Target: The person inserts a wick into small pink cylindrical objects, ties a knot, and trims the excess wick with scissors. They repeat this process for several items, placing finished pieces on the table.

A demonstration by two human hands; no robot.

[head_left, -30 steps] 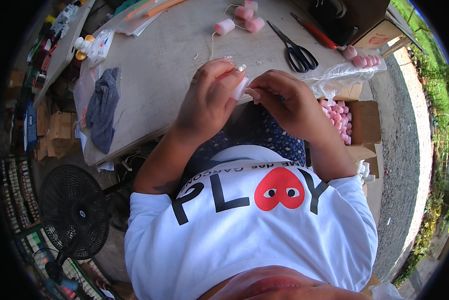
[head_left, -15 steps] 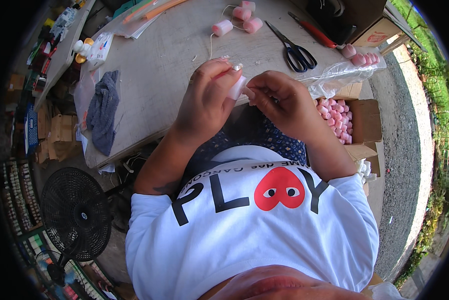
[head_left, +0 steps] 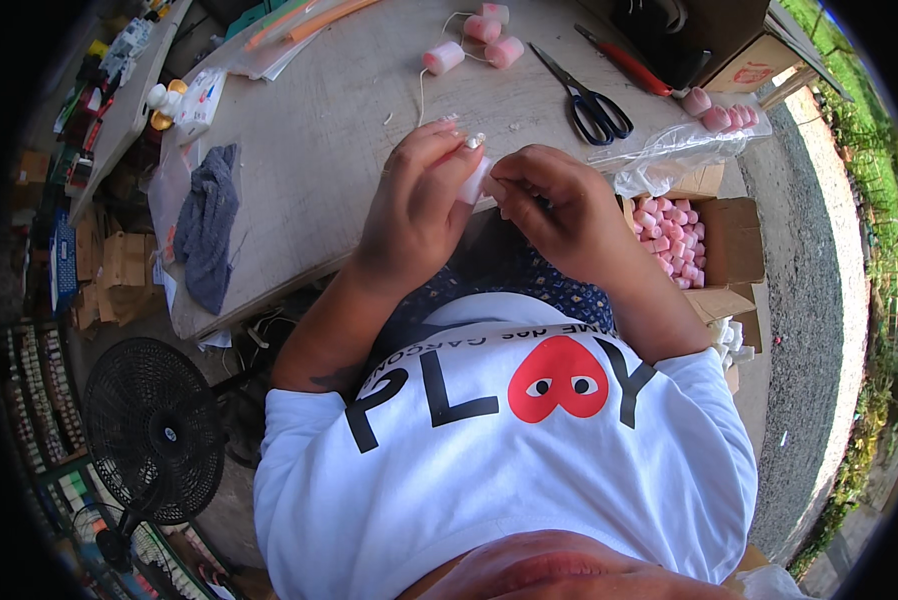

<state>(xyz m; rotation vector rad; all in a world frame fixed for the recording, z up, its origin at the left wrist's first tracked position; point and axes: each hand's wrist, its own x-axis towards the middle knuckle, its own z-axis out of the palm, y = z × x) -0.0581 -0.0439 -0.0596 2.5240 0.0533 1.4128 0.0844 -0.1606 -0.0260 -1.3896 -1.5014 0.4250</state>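
Observation:
Over the near edge of the table [head_left: 299, 180], my left hand [head_left: 419, 200] is closed round a pale pink cylinder [head_left: 473, 186]. My right hand [head_left: 561, 205] is pinched at the right end of that cylinder; what its fingertips hold is too small to make out. White bits stick out above the left fingers. Beyond my hands, several pink cylinders [head_left: 444, 58] lie joined by a thin white cord [head_left: 423, 98] that runs back toward my left hand.
Black-handled scissors [head_left: 591, 112] and a red-handled tool [head_left: 629, 65] lie at the back right. More pink cylinders [head_left: 719, 118] rest by clear plastic [head_left: 659, 160]. A cardboard box [head_left: 734, 245] of pink cylinders stands at right. A grey cloth [head_left: 209, 220] and a black fan [head_left: 154, 430] are at left.
Both hands have stayed nearly in place. The fingers of my right hand have shifted slightly at the end of the pink cylinder.

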